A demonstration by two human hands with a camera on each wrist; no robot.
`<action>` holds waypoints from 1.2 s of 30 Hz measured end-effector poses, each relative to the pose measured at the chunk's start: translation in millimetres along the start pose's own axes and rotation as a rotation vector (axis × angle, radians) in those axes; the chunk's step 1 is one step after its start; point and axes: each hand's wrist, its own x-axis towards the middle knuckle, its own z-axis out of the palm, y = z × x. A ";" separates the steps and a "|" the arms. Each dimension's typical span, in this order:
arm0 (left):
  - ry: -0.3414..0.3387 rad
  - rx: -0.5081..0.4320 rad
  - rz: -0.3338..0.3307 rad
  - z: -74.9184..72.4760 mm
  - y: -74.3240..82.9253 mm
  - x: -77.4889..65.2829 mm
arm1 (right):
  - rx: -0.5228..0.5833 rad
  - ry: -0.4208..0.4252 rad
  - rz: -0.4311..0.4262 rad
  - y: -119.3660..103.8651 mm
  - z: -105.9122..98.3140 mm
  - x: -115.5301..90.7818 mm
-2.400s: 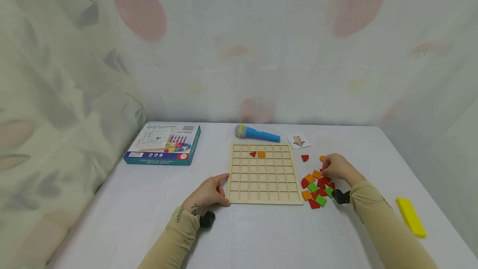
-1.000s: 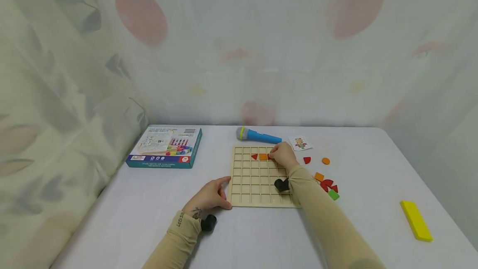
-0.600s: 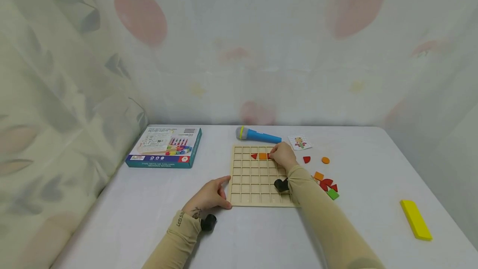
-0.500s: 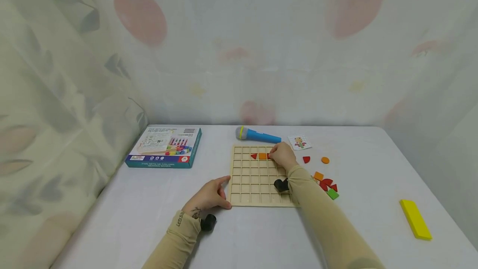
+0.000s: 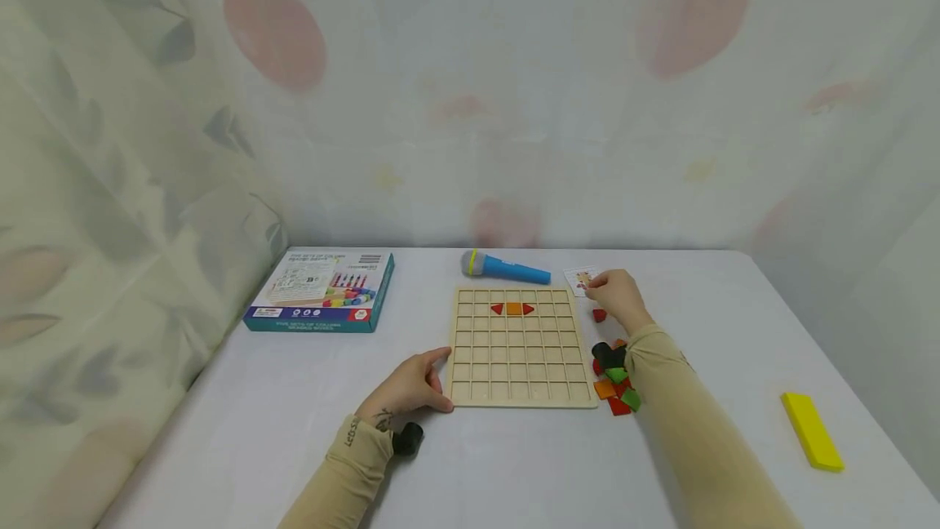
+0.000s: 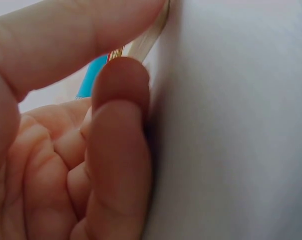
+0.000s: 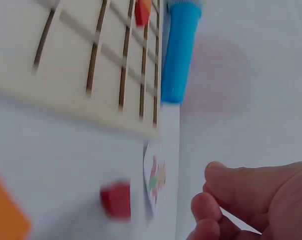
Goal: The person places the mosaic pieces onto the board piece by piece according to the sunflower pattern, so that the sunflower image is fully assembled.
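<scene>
A wooden grid board (image 5: 508, 358) lies flat. Near its top, an orange square (image 5: 514, 308) sits between two red triangles (image 5: 528, 309), one pointing outward on each side. My left hand (image 5: 405, 384) rests at the board's left edge, thumb and index fingertips against it. Over the table right of the board is my right hand (image 5: 619, 298), covering part of a small picture card (image 5: 576, 277). Its thumb and fingertips come close together in the right wrist view, with no piece visible between them. A red rounded piece (image 5: 599, 315) lies below that hand.
Red, green and orange pieces, among them a green tile (image 5: 631, 399), lie in a pile right of the board, partly under the right wrist. A blue toy microphone (image 5: 514, 269) is behind the board, a boxed set (image 5: 323, 288) at left, a yellow block (image 5: 811, 431) far right.
My right hand went from the pile to the board's top row, then let go of a red triangle beside the orange square and moved right to the card. My left hand stayed put.
</scene>
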 end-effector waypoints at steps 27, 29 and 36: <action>-0.004 -0.012 -0.002 -1.2 3.8 -1.7 | -0.179 -0.040 0.220 56.0 -20.2 -15.5; -0.005 -0.006 0.002 -1.2 4.1 -1.6 | -0.183 -0.035 0.220 52.5 -20.8 -15.8; -0.006 -0.005 -0.009 -1.0 3.0 -1.6 | 0.073 0.005 0.106 25.4 -11.2 -10.3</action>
